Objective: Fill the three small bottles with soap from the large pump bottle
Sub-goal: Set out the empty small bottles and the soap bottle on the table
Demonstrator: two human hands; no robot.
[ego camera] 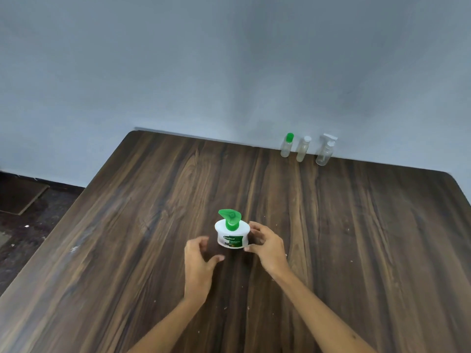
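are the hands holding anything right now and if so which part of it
The right hand grips the pump bottle by the right side of its white body, fingers curled around it. The left hand holds nothing; it is beside the bottle, apart from it.

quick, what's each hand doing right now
Left hand: open, fingers loosely curled, holding nothing, just beside the pump bottle.
Right hand: gripping the pump bottle's side.

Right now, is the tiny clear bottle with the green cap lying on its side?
No, the green-capped small clear bottle stands upright by the grey wall.
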